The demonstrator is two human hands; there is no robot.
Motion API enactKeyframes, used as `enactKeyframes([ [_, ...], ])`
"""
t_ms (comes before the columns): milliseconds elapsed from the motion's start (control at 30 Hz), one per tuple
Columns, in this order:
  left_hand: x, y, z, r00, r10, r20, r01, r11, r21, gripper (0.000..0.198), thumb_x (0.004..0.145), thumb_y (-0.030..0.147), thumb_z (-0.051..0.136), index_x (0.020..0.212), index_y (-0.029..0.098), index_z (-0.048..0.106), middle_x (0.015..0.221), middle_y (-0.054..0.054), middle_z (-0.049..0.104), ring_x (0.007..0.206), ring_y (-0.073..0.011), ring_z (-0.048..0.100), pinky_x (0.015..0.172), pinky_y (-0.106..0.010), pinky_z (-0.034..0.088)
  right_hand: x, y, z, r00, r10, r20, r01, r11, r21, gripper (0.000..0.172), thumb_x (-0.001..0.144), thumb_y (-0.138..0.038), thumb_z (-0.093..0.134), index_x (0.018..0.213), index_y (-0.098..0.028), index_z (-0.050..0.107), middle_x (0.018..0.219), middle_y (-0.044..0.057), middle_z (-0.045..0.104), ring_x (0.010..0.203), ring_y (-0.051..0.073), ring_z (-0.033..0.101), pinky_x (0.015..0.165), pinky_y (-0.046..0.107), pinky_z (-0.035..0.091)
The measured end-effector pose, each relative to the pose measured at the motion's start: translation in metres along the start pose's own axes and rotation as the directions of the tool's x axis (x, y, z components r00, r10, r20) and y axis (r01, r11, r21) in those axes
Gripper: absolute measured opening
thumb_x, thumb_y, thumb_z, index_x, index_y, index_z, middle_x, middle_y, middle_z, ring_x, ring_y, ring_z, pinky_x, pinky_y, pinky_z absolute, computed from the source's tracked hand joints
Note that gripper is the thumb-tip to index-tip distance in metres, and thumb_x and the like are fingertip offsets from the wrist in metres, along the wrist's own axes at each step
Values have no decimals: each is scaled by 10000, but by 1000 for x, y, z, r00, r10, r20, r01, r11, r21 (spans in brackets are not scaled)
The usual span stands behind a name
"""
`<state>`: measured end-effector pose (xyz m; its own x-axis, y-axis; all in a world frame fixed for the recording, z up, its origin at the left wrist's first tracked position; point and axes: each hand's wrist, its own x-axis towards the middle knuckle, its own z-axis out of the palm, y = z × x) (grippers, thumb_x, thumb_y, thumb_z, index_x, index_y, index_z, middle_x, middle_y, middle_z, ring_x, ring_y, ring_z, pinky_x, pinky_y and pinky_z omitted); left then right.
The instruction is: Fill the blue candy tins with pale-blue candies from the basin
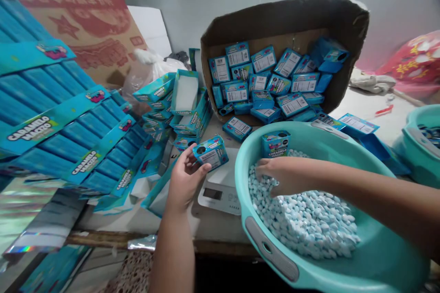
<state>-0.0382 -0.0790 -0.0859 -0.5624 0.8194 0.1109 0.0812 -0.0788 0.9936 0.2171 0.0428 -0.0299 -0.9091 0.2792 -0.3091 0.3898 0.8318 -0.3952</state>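
Near the centre, my left hand grips a small blue candy box by its left end, just above a white kitchen scale. My right hand reaches into a large teal basin, its fingers bent down at the pale blue and white candies. Whether candies are between those fingers is hidden. Another blue box stands inside the basin, behind my right hand, against the back wall.
A cardboard carton on its side holds many small boxes. Full display trays are stacked left, with empty trays beside them. A second teal basin stands right. Loose blue boxes lie behind the large basin.
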Motion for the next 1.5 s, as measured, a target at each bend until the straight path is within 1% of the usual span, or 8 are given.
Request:
enactKeyframes([
  [433, -1, -3, -2, 966, 109, -233, -151, 973, -173, 518, 870, 559, 566, 1196, 161, 629, 1170, -129, 663, 1116, -242, 629, 969, -352, 506, -1, -8, -6, 986, 112, 123, -123, 988, 93, 141, 709, -170, 727, 821, -238, 675, 800, 6, 665, 671, 188, 568, 554, 289, 335],
  [767, 0, -5, -1, 982, 60, -177, -76, 994, -84, 536, 870, 564, 561, 1240, 179, 603, 1241, -125, 628, 1201, -258, 580, 991, -360, 485, -6, -9, -10, 990, 86, 116, -101, 987, 129, 90, 728, -157, 677, 772, -228, 643, 723, -8, 619, 615, 160, 514, 546, 276, 330],
  [967, -3, -9, 6, 981, 191, -18, -167, 900, 402, 395, 752, 386, 751, 1054, 152, 650, 1011, -102, 683, 987, -260, 657, 903, -390, 518, -5, -11, -11, 987, 77, 143, -85, 995, 56, 136, 759, -174, 658, 886, -221, 674, 819, 6, 656, 665, 161, 543, 568, 274, 347],
  [1033, -6, -6, 10, 871, 490, -41, -375, 715, 590, 317, 777, 307, 731, 1054, 164, 667, 994, -89, 662, 974, -244, 640, 906, -388, 510, -2, -10, -13, 973, 97, 208, -100, 995, 3, 189, 770, -206, 657, 956, -230, 681, 873, 9, 668, 686, 162, 551, 560, 268, 349],
  [1133, -12, 9, 14, 519, 855, 8, -602, 359, 713, 465, 742, 140, 740, 1192, 198, 640, 1023, -81, 632, 989, -229, 603, 927, -399, 509, 1, -9, -14, 951, 131, 279, -125, 991, -38, 232, 782, -275, 666, 1012, -247, 678, 911, 0, 673, 705, 161, 555, 551, 257, 349],
  [1333, -21, 53, 16, 229, 762, 606, -845, -154, 512, 579, 721, -16, 723, 1256, 175, 610, 1096, -91, 668, 1085, -240, 576, 1009, -412, 497, 6, -3, -10, 950, 118, 290, -116, 993, -26, 273, 786, -291, 670, 1052, -230, 677, 888, 5, 666, 694, 151, 541, 551, 250, 352],
  [1400, -22, 60, 18, 206, 744, 636, -853, -181, 489, 564, 733, -11, 721, 1252, 185, 618, 1115, -85, 669, 1099, -239, 562, 1022, -414, 485, 7, -1, -10, 949, 103, 297, -102, 995, -18, 284, 794, -292, 670, 1068, -219, 676, 913, 11, 674, 716, 149, 553, 563, 243, 361],
  [1500, -19, 57, 23, 301, 681, 668, -866, -99, 490, 508, 780, 11, 680, 1232, 235, 629, 1145, -68, 663, 1094, -237, 554, 1013, -437, 478, 9, 0, -11, 948, 95, 303, -93, 995, -20, 285, 795, -284, 669, 1070, -208, 684, 911, 13, 676, 708, 147, 550, 558, 241, 360],
])
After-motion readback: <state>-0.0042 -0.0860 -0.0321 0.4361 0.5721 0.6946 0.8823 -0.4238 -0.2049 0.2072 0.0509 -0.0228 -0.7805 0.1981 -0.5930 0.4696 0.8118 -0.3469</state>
